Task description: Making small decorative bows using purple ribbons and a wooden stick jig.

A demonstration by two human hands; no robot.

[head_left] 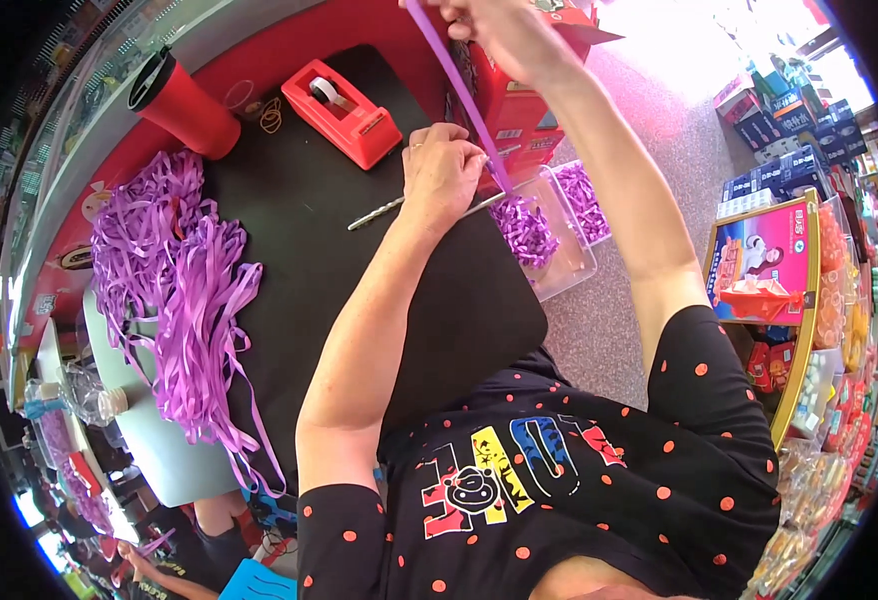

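My left hand (442, 172) is closed over the black table, thumb and fingertips pinched together. A thin silver rod (374, 213) with a twisted look runs under that hand, in line with the pinch. Up at the top edge my right hand (499, 35), partly cut off, is closed at the upper end of a purple ribbon (456, 80). The ribbon runs taut and slanting down past my left fingertips toward a clear plastic box (571, 272). Short curled purple ribbon pieces (526, 232) lie in the box. Exactly where ribbon and rod meet is hidden.
A big bundle of long purple ribbons (184, 300) hangs over the table's left side. Behind stand a red tape dispenser (344, 115) and a red tumbler (187, 105). Red cartons (529, 110) stand beyond the box. Another person (174, 550) sits at lower left.
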